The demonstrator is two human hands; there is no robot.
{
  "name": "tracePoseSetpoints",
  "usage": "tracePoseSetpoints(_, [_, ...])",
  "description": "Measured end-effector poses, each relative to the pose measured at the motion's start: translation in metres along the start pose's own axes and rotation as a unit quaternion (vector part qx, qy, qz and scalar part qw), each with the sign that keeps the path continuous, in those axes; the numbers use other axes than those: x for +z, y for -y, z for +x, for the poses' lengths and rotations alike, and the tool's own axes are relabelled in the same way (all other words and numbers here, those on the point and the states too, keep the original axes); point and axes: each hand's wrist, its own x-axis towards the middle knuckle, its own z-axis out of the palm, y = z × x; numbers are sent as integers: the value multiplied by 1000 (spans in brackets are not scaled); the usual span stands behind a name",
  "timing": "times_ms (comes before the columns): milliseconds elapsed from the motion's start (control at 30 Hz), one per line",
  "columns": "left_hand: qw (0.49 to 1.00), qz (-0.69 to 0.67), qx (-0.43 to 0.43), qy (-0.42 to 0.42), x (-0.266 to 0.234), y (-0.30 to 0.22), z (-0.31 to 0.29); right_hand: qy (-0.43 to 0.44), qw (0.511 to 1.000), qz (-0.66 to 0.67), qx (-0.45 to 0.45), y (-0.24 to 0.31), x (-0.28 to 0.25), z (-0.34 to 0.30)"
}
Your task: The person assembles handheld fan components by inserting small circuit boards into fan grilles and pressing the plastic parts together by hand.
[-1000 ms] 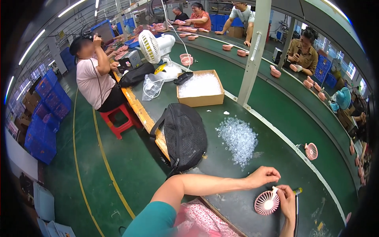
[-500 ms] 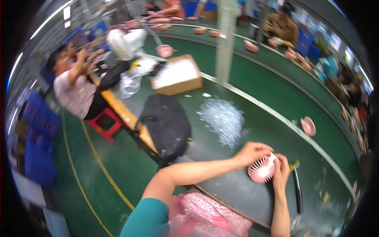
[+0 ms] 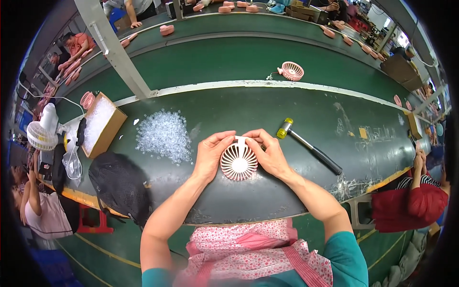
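I see the pink fan cage [image 3: 239, 166] at twelve o'clock, over the dark bench [image 3: 224, 205]; the left hand [image 3: 209, 154] at its ten and the right hand [image 3: 271, 155] at its two have fingers closed in a pinch about the white neck [image 3: 241, 144]; I'd press evenly from both sides, as thin ribs likely flex; I'd mind the yellow-headed mallet [image 3: 313, 150] at two o'clock, and the clear pieces [image 3: 163, 136] at ten.
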Motion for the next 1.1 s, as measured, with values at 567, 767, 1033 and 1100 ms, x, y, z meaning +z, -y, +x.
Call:
tracePoseSetpoints(567, [988, 92, 119, 35, -2, 11, -13, 45, 995, 57, 71, -18, -4, 0])
tracePoseSetpoints(767, [984, 85, 142, 61, 6, 7, -17, 96, 984, 111, 102, -18, -14, 5])
tracePoseSetpoints(1033, [997, -18, 31, 72, 0, 7, -9, 12, 999, 20, 41, -19, 3, -2])
tracePoseSetpoints(1100, [998, -12, 20, 62, -1, 6, -8, 7, 999, 16, 41, -22, 2, -4])
